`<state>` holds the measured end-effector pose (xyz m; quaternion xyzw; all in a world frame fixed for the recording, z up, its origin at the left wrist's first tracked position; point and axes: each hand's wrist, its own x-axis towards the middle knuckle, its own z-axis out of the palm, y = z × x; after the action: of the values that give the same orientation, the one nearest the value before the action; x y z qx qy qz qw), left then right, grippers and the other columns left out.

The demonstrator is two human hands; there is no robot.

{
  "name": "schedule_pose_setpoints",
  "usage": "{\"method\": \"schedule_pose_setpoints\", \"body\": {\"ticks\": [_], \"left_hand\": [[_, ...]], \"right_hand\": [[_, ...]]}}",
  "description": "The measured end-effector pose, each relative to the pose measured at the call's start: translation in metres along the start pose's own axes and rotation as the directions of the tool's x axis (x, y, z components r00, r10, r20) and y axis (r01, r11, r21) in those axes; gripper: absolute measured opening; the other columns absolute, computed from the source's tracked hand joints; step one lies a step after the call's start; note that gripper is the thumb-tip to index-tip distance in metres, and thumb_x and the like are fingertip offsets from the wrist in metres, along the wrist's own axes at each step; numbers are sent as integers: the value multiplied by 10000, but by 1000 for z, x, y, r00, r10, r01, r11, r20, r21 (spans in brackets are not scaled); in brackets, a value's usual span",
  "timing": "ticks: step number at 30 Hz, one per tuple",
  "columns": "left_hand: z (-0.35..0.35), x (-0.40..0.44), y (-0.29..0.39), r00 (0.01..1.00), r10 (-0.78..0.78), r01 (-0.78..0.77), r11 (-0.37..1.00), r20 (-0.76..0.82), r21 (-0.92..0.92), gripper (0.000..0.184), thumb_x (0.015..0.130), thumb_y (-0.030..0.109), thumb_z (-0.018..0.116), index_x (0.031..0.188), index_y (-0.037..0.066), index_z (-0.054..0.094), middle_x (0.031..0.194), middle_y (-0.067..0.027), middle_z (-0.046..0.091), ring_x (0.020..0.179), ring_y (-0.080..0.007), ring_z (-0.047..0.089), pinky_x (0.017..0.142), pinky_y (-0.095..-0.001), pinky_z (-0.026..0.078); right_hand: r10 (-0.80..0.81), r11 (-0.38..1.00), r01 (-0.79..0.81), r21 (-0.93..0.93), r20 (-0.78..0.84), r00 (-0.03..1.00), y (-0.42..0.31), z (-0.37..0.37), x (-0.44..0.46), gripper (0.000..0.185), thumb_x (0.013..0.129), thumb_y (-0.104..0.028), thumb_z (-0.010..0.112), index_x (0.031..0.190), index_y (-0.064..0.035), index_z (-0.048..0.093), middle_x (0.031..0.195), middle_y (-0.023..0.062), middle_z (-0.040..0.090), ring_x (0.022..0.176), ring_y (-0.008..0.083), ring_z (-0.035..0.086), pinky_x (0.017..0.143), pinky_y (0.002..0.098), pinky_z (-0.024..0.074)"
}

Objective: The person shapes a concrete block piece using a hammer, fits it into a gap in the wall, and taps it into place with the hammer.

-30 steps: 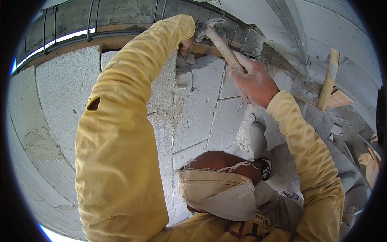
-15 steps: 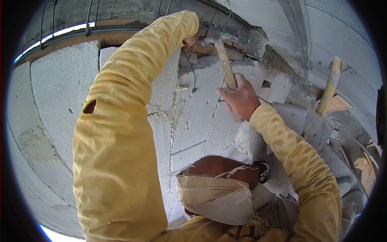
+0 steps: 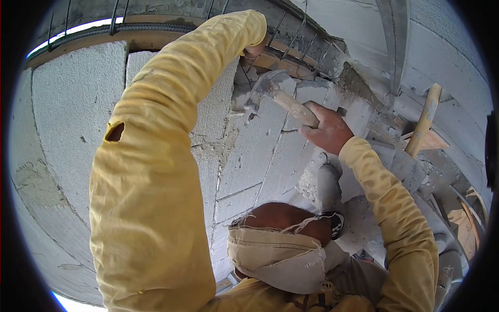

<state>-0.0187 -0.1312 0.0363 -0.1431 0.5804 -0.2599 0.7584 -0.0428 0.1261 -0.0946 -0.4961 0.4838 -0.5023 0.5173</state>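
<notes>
My right hand is closed around the wooden handle of a claw hammer. The handle slants up and to the left, with the metal head in front of the pale block wall. Up at the top of the wall, beside the wooden board under the concrete beam, is my left hand. The yellow sleeve covers most of it and its fingers are hidden. Thin wires hang just below that hand, close to the hammer head.
Steel bars run along the concrete beam, with thin rods sticking up. A wooden pole leans at the right among rubble and broken blocks. My bent knee, in torn trousers, is below, near the wall.
The hammer head has come down and left from the board, and the handle now lies flatter. My right hand has shifted slightly right. The left hand stays near the board.
</notes>
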Motion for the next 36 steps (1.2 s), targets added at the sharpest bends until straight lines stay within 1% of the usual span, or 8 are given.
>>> {"method": "schedule_pose_setpoints", "body": {"ticks": [7,8,11,17,20,26,29,36], "left_hand": [[3,7,-2,998,51,-49,997,-42,53,454,774,366,809,1115,72,749,1143,-100,725,1019,-269,691,870,-406,529],[3,7,-2,998,50,-48,998,-41,36,452,775,364,808,1115,72,749,1143,-99,725,1019,-268,691,870,-405,529],[1,9,-5,997,56,-55,998,-49,15,448,778,361,807,1117,73,749,1143,-97,726,1019,-265,691,872,-404,528],[4,12,-7,997,65,-66,997,-29,-28,440,784,354,804,1119,74,747,1142,-94,726,1019,-260,691,875,-401,528],[6,13,-9,997,69,-70,997,-17,-39,436,787,350,802,1120,75,746,1142,-92,726,1019,-257,691,877,-399,528],[14,18,-8,995,95,-94,992,8,-90,428,792,343,799,1123,77,745,1141,-88,726,1019,-251,690,880,-396,528],[17,18,-9,994,109,-106,989,25,-104,424,795,339,797,1124,77,744,1141,-86,726,1019,-248,690,881,-395,528],[15,22,-12,991,126,-118,983,43,-142,414,802,331,794,1127,79,742,1141,-82,726,1019,-241,690,885,-391,528]], "right_hand": [[144,905,-182,384,126,981,-30,15,63,276,879,-259,664,1049,-42,667,805,106,634,704,196,605,721,348,511],[271,841,-357,406,255,928,-31,11,75,228,881,-231,658,1022,-53,679,818,95,652,737,218,625,755,349,514],[84,933,-89,348,30,996,-10,27,89,197,880,-206,658,1029,-79,679,881,81,682,843,232,656,828,348,512],[-23,978,33,205,-48,999,6,31,113,271,879,-246,672,1108,-102,685,1090,109,703,1024,252,658,924,367,490],[-14,967,52,250,-151,988,8,41,123,338,854,-273,708,1136,-87,687,1112,117,702,1044,259,651,940,366,481],[303,809,-196,554,-107,947,-36,40,123,383,804,-339,789,968,-6,695,821,70,671,671,164,578,707,328,507],[337,722,-206,660,-75,939,-49,44,132,358,784,-329,794,901,-4,702,752,56,651,619,145,544,675,320,482],[237,713,-124,690,-70,969,-48,45,130,338,843,-283,750,998,7,674,862,77,690,750,183,655,742,329,497]]}}
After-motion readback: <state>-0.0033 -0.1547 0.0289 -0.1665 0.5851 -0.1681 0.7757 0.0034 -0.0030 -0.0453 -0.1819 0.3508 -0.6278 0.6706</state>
